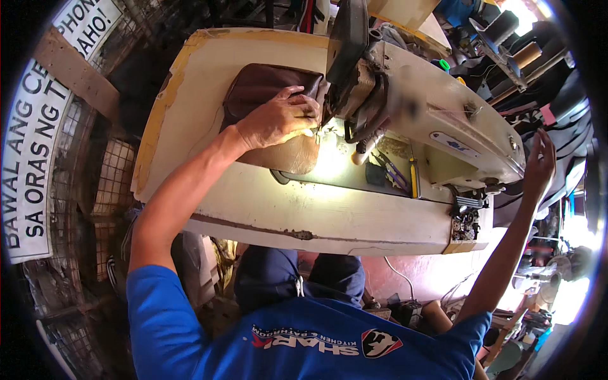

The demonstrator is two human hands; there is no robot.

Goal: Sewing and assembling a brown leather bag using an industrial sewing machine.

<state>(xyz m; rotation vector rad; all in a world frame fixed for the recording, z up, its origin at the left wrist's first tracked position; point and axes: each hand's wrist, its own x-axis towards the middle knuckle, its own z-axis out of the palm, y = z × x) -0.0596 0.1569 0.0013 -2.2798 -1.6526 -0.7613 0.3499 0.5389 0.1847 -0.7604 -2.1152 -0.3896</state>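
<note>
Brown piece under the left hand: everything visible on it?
The brown piece looks like leather, dark and creased toward the top, lighter tan below, with rounded corners. It lies broadly flat on the pale table, its right edge by the needle end of the sewing machine. The left hand rests on it, hiding its middle.

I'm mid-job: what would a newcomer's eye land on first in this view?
Probably the bright patch of light near the centre, with the left hand on a brown leather-like piece just left of it. Next, the large sewing machine right of centre, with the right hand near its far right end.
</note>
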